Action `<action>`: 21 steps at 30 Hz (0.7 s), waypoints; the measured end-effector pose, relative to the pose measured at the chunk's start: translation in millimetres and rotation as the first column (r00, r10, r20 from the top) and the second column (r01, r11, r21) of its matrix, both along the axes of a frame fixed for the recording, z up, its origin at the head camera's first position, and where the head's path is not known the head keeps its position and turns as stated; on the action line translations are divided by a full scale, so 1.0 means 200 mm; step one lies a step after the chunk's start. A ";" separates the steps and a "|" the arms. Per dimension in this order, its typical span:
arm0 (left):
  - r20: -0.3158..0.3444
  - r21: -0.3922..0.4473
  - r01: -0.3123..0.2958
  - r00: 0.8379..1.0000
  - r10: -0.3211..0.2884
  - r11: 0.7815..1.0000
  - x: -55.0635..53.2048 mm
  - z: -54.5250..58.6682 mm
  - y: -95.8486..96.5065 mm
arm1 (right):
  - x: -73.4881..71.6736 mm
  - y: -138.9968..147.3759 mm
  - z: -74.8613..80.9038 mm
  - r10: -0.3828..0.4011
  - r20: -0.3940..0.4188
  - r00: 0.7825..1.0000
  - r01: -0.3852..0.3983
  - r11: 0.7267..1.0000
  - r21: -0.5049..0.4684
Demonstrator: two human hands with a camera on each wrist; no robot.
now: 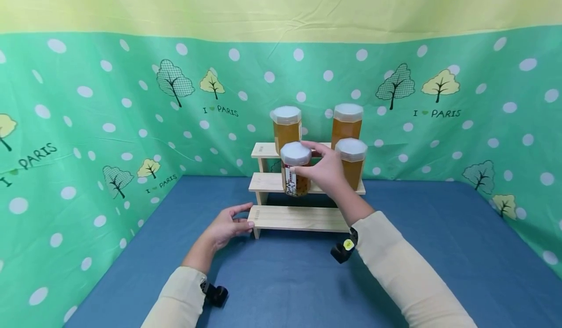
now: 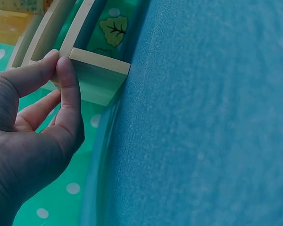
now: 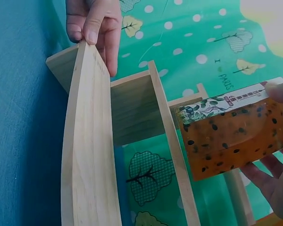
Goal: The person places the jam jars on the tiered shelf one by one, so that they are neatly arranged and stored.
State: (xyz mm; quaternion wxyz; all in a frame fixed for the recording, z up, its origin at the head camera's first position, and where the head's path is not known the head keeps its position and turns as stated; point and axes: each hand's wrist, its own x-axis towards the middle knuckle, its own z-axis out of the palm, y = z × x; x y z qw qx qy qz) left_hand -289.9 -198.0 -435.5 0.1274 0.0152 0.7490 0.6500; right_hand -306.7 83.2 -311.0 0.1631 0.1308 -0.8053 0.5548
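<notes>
My right hand (image 1: 327, 169) holds a clear jar (image 1: 296, 185) with a white lid, thumb on one side and fingers on the other. In the right wrist view the jar (image 3: 231, 139) shows amber contents with dark seeds and a printed label (image 3: 226, 101). It overlaps the middle step of a three-step wooden stand (image 1: 298, 217) in the head view. At the stand's left end my left hand (image 1: 226, 226) pinches the edge of the lowest step. The left wrist view shows thumb and index finger at that step's corner (image 2: 99, 61).
Two amber jars stand on the top step, one at left (image 1: 287, 130) and one at right (image 1: 347, 128). Another jar (image 1: 352, 164) is on the middle step's right end. The stand rests on a blue tablecloth (image 1: 281, 279) before a green dotted curtain (image 1: 131, 79).
</notes>
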 end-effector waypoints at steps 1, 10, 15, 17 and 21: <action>0.000 -0.004 0.000 1.000 0.000 1.000 0.00 0.00 0.00 | -0.01 0.00 0.00 0.001 0.005 1.000 -0.001 1.000 -0.005; 0.007 0.006 -0.003 1.000 0.003 1.000 -0.01 0.00 0.00 | -0.07 -0.03 -0.02 0.011 0.005 1.000 -0.011 1.000 -0.025; 0.009 0.006 -0.004 1.000 0.004 1.000 -0.01 0.00 0.00 | -0.09 -0.04 -0.02 0.006 -0.018 1.000 -0.006 1.000 -0.007; 0.009 0.006 -0.005 1.000 0.005 1.000 -0.01 0.00 0.00 | -0.09 -0.04 -0.02 0.000 -0.033 0.999 0.001 1.000 0.008; 0.007 0.008 -0.010 1.000 0.010 1.000 -0.01 0.00 0.01 | -0.09 -0.04 -0.02 -0.005 -0.046 0.999 0.006 0.999 0.038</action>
